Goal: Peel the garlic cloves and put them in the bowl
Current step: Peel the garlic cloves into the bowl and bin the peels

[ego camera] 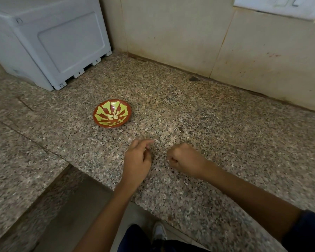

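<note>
A small red bowl (98, 120) with a yellow-green pattern stands on the speckled granite counter (207, 115), left of centre. Several peeled pale garlic cloves (114, 116) lie in its bottom. My left hand (138, 160) hovers low over the counter in front of the bowl, index finger stretched forward and the other fingers loosely bent, with nothing visible in it. Close to its right, my right hand (186, 160) is curled into a fist, knuckles up. Whatever lies inside the fist is hidden. I see no unpeeled cloves on the counter.
A white plastic appliance (49, 42) stands at the back left corner. A beige tiled wall (207, 42) runs along the back. The counter edge (107, 186) drops off near my left forearm, with a lower granite ledge (16, 170) to the left.
</note>
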